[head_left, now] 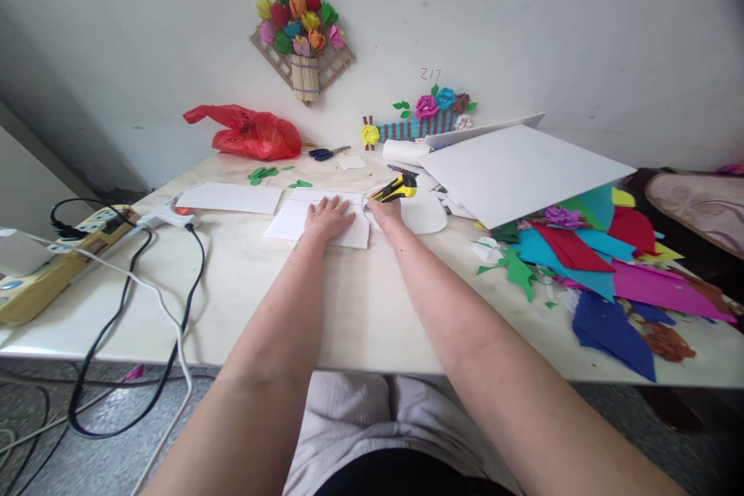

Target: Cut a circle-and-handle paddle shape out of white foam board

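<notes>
My left hand lies flat with its fingers spread, pressing on a white board piece that has a line across its upper part. In my right hand is a yellow and black utility knife, gripped close to the right edge of that piece. The knife's tip is hard to make out behind the fingers. A white board piece with a rounded edge sits just right of my right hand. Left of my left hand lies another white rectangular board piece.
Dark-handled scissors, green scraps and a red plastic bag are at the back. A large white board leans over colourful felt-like sheets on the right. A power strip, glue gun and cables occupy the left.
</notes>
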{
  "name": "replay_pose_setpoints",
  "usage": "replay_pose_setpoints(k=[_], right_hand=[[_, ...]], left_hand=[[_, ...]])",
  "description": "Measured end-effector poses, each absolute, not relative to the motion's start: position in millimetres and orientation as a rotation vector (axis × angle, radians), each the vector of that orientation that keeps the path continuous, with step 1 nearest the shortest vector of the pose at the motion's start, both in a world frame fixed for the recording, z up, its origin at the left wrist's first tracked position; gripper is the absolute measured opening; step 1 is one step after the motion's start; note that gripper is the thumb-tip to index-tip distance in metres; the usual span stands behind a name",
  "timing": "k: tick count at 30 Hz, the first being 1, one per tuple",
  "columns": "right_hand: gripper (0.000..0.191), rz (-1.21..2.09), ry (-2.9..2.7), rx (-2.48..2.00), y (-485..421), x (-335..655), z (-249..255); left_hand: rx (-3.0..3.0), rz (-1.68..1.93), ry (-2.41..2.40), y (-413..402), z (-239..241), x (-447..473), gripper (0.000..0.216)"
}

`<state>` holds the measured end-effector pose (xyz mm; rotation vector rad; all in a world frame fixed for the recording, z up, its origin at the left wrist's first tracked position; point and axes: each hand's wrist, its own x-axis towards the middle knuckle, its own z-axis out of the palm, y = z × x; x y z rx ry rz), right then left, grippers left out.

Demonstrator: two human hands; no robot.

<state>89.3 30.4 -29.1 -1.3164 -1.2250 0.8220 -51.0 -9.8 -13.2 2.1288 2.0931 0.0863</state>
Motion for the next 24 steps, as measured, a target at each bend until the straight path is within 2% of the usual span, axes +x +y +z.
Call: replay_pose_setpoints(k=[24], right_hand=[[0.01,0.841,-1.214,-1.289,34.4,89.8,-31.5]], left_hand=[[2.124,0.092,2.09,-10.3,-12.3,-51.1,0.065]])
